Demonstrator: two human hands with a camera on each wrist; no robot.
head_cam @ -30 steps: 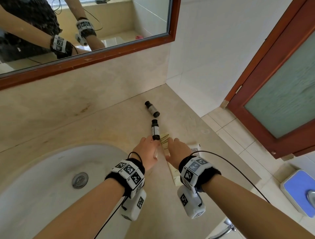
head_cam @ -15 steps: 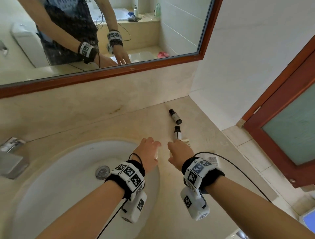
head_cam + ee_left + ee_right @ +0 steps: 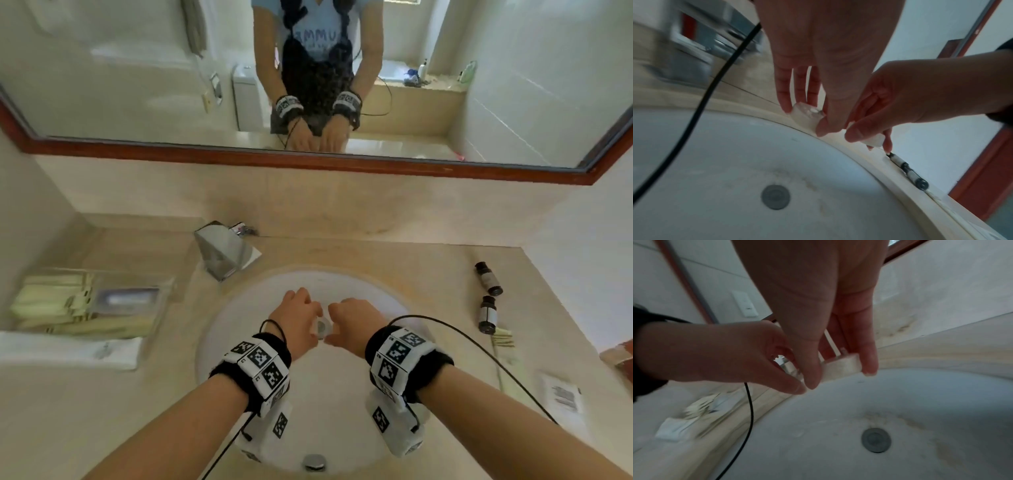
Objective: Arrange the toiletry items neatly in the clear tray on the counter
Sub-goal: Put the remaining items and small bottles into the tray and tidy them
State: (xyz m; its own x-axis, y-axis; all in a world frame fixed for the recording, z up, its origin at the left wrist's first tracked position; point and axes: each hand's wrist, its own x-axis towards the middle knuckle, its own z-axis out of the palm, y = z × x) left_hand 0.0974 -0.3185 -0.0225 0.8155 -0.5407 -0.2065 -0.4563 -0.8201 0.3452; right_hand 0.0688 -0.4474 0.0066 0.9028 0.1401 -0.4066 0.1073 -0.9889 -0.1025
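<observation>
Both hands hang over the white sink [image 3: 239,329], close together above its drain [image 3: 875,440]. The left hand [image 3: 297,320] and the right hand [image 3: 356,323] share one small pale item wrapped in clear film [image 3: 807,116]: the left fingers [image 3: 784,97] and thumb pinch one end of it, and the right fingers [image 3: 869,353] and thumb pinch the other end, which in the right wrist view looks like a flat whitish block [image 3: 840,369]. What the item is I cannot tell. It is held in the air, clear of the basin and apart from the counter [image 3: 428,260]. On the left part of the counter sits the clear tray [image 3: 164,291], blurred, with several pale yellowish packets [image 3: 51,298] lying along it and a flat bluish-grey packet [image 3: 126,299] beside them. A folded white towel [image 3: 68,349] lies just in front of the tray. On the right of the counter, well apart from the tray, two small dark bottles [image 3: 488,279] lie on their sides, one behind the other, near a comb-like piece [image 3: 501,337] and a white sachet [image 3: 561,394]. A chrome tap [image 3: 222,253] stands behind the sink, and the mirror [image 3: 137,68] above reflects the person's two hands held together.
</observation>
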